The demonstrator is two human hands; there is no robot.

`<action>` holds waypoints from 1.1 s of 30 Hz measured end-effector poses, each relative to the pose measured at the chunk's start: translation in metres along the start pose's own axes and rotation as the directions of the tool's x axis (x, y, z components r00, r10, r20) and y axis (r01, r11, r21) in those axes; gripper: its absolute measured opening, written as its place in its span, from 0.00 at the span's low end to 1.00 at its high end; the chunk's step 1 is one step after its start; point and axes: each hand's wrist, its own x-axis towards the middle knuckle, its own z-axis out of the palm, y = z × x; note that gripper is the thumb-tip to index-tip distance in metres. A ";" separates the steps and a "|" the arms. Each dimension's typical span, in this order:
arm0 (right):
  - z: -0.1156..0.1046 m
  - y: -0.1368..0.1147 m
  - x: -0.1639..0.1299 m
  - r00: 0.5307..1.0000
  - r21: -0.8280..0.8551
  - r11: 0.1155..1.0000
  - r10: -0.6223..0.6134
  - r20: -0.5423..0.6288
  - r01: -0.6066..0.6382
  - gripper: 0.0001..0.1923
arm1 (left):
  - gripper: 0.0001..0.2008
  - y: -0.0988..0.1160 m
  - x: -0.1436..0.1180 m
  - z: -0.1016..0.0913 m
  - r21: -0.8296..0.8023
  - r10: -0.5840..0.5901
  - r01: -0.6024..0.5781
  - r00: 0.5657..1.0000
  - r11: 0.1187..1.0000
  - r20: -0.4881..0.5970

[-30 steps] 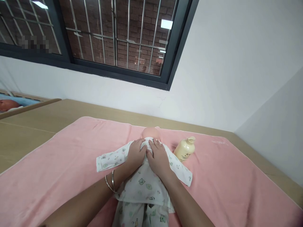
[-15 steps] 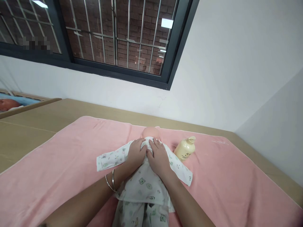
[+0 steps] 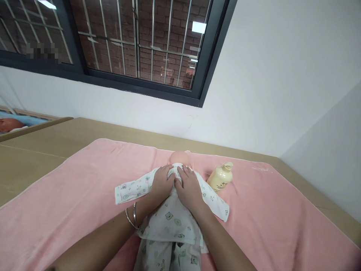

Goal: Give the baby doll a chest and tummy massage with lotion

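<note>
The baby doll [image 3: 180, 158] lies on its back directly under both hands, its head just beyond the fingertips and its legs running back between the forearms. It wears a white printed outfit [image 3: 172, 220] whose sleeves spread out flat to either side of the hands. The left hand [image 3: 162, 182] rests palm down on the doll's chest, fingers loosely curled and pressing the cloth near the collar, gripping nothing that can be made out. The right hand [image 3: 188, 186] lies flat beside it, thumbs touching, fingers extended toward the neck. Two thin bangles [image 3: 132, 218] circle the left wrist. A cream pump bottle [image 3: 220, 177] lies tilted just to the right of the right hand, on the pink towel [image 3: 70, 195] spread beneath everything.
</note>
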 end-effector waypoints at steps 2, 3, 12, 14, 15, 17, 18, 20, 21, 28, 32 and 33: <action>0.000 -0.001 0.000 1.000 0.003 1.000 0.004 0.000 -0.004 0.29 | 0.17 -0.002 0.000 0.001 0.005 0.004 -0.004 1.000 1.000 0.001; 0.000 -0.001 0.000 1.000 0.005 1.000 0.006 0.001 -0.006 0.29 | 0.17 -0.002 -0.001 0.001 0.009 0.010 -0.010 1.000 1.000 0.002; -0.012 0.009 0.007 0.988 0.035 0.990 0.132 0.082 -0.135 0.33 | 0.13 0.004 -0.010 0.001 0.282 0.183 -0.171 0.983 0.944 -0.017; -0.012 0.006 0.005 0.983 -0.012 0.986 0.167 0.074 -0.167 0.33 | 0.12 0.004 -0.009 0.001 0.315 0.174 -0.173 0.984 0.933 0.026; -0.012 0.003 0.003 0.982 -0.044 0.984 0.177 0.065 -0.174 0.33 | 0.11 0.003 -0.008 0.000 0.330 0.173 -0.176 0.984 0.927 0.039; -0.011 -0.006 -0.004 0.982 -0.101 0.979 0.183 0.049 -0.177 0.33 | 0.11 0.001 -0.006 -0.001 0.362 0.207 -0.221 0.975 0.906 0.077; -0.011 -0.010 -0.008 0.983 -0.120 0.978 0.176 0.048 -0.169 0.32 | 0.11 -0.001 -0.005 -0.002 0.376 0.239 -0.262 0.965 0.889 0.105; -0.011 -0.018 -0.015 0.990 -0.130 0.984 0.131 0.054 -0.123 0.31 | 0.12 -0.004 -0.004 -0.003 0.382 0.307 -0.347 0.938 0.857 0.163; -0.011 -0.020 -0.018 0.993 -0.125 0.988 0.099 0.063 -0.091 0.30 | 0.13 -0.005 -0.004 -0.003 0.372 0.329 -0.374 0.927 0.850 0.179; -0.016 -0.002 0.000 0.987 -0.018 0.992 0.123 0.101 -0.122 0.30 | 0.19 0.004 -0.021 0.005 0.374 0.226 -0.224 0.973 0.900 0.039; -0.015 0.010 0.011 0.982 -0.015 0.987 0.163 0.095 -0.162 0.31 | 0.22 0.008 -0.031 0.007 0.411 0.198 -0.200 0.979 0.889 0.049; -0.015 0.010 0.011 0.983 -0.029 0.987 0.160 0.089 -0.158 0.31 | 0.23 0.008 -0.031 0.006 0.428 0.190 -0.195 0.980 0.882 0.055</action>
